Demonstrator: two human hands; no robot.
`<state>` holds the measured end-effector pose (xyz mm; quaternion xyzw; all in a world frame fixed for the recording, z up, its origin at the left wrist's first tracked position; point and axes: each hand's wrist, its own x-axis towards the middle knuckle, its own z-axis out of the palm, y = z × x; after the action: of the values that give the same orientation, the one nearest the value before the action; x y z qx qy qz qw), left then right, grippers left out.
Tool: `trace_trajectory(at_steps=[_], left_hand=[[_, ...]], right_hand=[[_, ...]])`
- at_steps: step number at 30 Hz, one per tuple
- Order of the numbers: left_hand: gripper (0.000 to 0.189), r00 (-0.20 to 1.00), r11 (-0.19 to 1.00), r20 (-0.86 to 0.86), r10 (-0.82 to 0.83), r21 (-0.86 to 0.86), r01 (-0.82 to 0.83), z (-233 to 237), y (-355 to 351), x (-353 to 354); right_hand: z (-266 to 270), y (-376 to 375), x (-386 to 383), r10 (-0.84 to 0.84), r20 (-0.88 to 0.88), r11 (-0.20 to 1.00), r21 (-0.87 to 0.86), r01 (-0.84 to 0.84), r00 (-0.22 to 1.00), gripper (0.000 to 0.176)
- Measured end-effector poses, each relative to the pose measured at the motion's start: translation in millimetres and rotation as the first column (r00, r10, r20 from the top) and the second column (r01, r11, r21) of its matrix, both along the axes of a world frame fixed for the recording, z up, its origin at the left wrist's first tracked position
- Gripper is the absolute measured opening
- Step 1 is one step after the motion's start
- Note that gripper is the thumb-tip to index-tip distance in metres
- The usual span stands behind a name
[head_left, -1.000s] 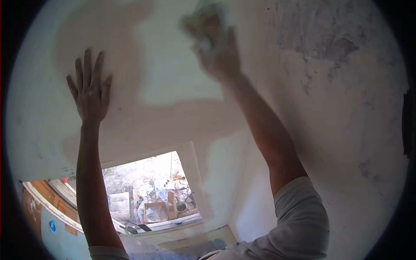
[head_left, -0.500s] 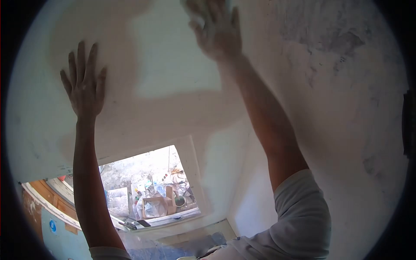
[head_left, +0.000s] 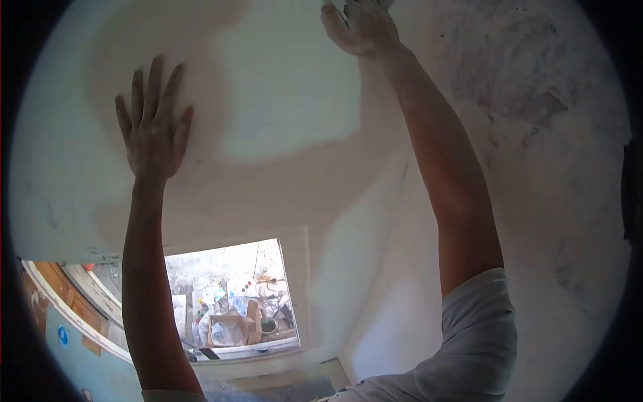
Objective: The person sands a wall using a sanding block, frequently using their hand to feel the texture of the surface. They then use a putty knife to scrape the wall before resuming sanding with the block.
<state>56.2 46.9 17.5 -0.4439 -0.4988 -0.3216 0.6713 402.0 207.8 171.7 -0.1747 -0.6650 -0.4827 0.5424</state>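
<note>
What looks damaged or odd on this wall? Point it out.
Upper right, the wall is mottled with dark grey patches that look rough, as if scraped or flaking. Beside the flat left hand, a pale patch sits inside an uneven tan band, so the finish is blotchy.

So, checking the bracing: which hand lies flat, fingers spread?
The left hand, open and flat against the plastered surface. The right hand, at the top edge, is curled, its fingers partly cut off.
</note>
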Motion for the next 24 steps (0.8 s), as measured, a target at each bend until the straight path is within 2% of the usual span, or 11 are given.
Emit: trace_trajectory(at_steps=[4,8,11,13,15,18,20,21,22,24], left_hand=[[0.056,0.999,0.999,0.002,-0.042,0.007,0.042,0,0,2],[0.056,0.998,0.999,-0.024,-0.049,0.02,0.05,0,5,-3],[0.057,0.999,0.999,-0.03,-0.036,0.017,0.036,2,8,-8],[0.056,0.996,0.996,-0.069,-0.064,0.053,0.067,1,11,-11],[0.056,0.995,0.996,-0.066,-0.072,0.048,0.075,-2,11,-11],[0.055,0.997,0.996,-0.055,-0.058,0.064,0.061,1,10,-9],[0.055,0.998,0.998,-0.042,-0.039,0.054,0.041,-1,9,-9],[0.055,0.998,0.997,-0.052,-0.042,0.067,0.045,0,10,-10],[0.055,0.997,0.996,-0.07,-0.045,0.068,0.049,-1,11,-11],[0.055,0.997,0.996,-0.069,-0.047,0.077,0.052,-4,12,-11]], right_hand=[[14,-4,-4,0.001,0.004,1.0,0.003,-0.001,1.0,0.057],[23,-13,-14,0.034,-0.076,0.999,0.015,-0.033,0.996,0.058],[3,-15,-15,0.025,-0.128,0.999,0.028,-0.022,0.991,0.058],[-35,-9,-11,-0.027,-0.152,0.999,0.04,0.033,0.988,0.059],[-102,-3,-8,-0.098,-0.153,0.994,0.041,0.106,0.983,0.059],[-214,-16,-5,-0.144,-0.089,0.966,-0.231,0.12,0.986,0.062],[-239,-16,-1,-0.128,-0.066,0.963,-0.248,0.108,0.99,0.06],[-244,-13,1,-0.104,-0.046,0.96,-0.266,0.088,0.994,0.059],[-227,-14,3,-0.164,-0.04,0.963,-0.225,0.152,0.986,0.059],[-164,-3,8,-0.181,-0.117,0.978,-0.123,0.166,0.977,0.062]])
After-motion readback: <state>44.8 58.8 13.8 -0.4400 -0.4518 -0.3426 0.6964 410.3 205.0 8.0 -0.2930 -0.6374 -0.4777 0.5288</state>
